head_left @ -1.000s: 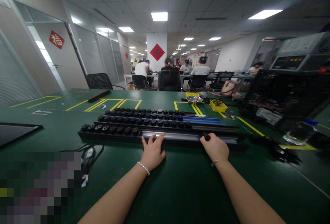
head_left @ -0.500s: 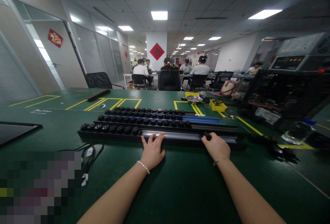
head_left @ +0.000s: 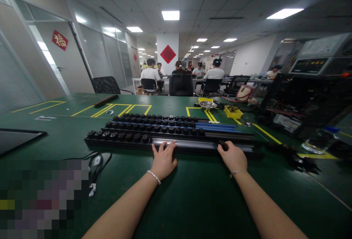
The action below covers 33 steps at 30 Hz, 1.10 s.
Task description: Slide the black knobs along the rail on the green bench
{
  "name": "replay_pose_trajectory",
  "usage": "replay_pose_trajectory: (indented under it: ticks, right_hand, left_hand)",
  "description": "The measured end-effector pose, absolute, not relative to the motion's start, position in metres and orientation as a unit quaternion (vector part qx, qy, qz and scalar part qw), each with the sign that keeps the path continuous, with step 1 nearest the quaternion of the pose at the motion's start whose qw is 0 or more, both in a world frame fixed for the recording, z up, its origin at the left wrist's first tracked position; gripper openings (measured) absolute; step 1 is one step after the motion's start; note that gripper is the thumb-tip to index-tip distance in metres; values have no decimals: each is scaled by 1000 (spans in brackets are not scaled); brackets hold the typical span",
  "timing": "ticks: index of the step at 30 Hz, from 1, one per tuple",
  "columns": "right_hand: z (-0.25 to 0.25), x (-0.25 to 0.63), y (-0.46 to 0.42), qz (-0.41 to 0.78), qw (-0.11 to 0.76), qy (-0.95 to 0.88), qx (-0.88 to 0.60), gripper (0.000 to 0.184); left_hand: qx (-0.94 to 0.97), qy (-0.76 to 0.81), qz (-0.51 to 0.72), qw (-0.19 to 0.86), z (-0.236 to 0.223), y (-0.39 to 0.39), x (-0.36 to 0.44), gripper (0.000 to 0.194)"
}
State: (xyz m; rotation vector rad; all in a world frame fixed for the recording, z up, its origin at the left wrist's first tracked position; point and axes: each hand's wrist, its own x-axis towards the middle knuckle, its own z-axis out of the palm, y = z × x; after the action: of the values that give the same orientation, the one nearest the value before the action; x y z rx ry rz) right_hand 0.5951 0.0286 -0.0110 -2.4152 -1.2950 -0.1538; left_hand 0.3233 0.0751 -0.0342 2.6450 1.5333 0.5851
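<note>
My left hand [head_left: 164,159] lies with its fingers spread on the near edge of a long black rail [head_left: 189,144] with a shiny grey channel. Farther right, my right hand [head_left: 233,155] has its thumb and fingers closed on a small black knob-like piece [head_left: 223,145], at the channel. Several similar black pieces [head_left: 129,136] stand in a row on the left part of this rail. Behind it, more rails lie parallel, among them a blue rail [head_left: 216,126], also with black pieces lined up on their left parts.
Across the green table [head_left: 189,202] are a metal bowl [head_left: 208,105], a yellow tray [head_left: 233,112] and, at right, a dark open-framed machine [head_left: 297,103]. Dark loose parts [head_left: 299,158] and a clear bag [head_left: 320,142] lie near it. A black cable [head_left: 96,164] lies at left. People sit at desks beyond.
The view has shifted very slightly. My right hand and the black piece have moved a touch to the right along the rail; my left hand keeps its place on the rail.
</note>
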Motion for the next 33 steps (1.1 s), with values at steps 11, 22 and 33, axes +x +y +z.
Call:
replay_pose_trajectory:
  ticks: [11,22,33]
  right_hand:
    - [-8,596,27,-72,181,-478,-857,39]
    - [-10,598,27,-79,180,-463,-864,41]
    - [-8,601,27,-72,171,-450,-874,41]
  left_hand:
    - [850,489,195,13,-36,76,323,55]
    - [849,495,187,11,-35,75,324,55]
    - [847,499,184,9,-32,74,325,56]
